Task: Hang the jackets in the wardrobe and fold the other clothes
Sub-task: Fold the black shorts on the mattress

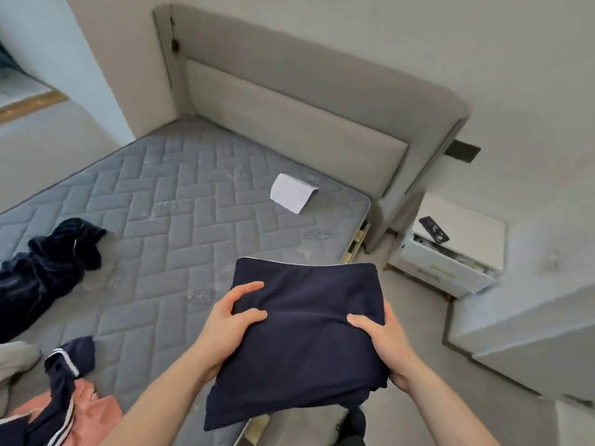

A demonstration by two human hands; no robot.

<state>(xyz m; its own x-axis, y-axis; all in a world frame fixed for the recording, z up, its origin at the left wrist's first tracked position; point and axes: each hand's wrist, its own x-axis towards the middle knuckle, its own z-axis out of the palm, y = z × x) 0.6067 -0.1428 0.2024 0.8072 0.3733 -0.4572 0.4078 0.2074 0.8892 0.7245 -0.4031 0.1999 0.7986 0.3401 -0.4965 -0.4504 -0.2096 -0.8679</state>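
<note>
1. The bed [199, 201] fills most of my view: a bare grey quilted mattress against a padded beige headboard [289, 123]. I take it as the sorting surface, since every loose garment lies on it.
2. A dark navy velvety garment [42, 268] lies crumpled at the mattress's left edge, unfolded; whether it is a jacket I cannot tell.
3. The folded navy garment [299, 336] is a neat, thick rectangle, matte and nearly creaseless on top, with a thin pale edge along its far side. It is held off the mattress, over the bed's near right corner and the floor beside it. Judging by its tidiness, the folding of this piece is done and it only needs setting down.
4. A heap at the lower left mixes a navy piece with white stripes [64, 375] and something salmon pink [93, 413]; these look like the folding work left.
5. A white bedside cabinet [450, 252] stands to the right of the bed, a drawer partly open.
6. My left hand [231, 320] clamps the stack's left edge, thumb on top and fingers curled beneath, keeping the layers from sliding.
7. My right hand [383, 342] does the same on the right edge, so the stack stays level.
8. A white sheet of paper [293, 193], one edge curled, lies near the headboard, well apart from the clothes.
</note>
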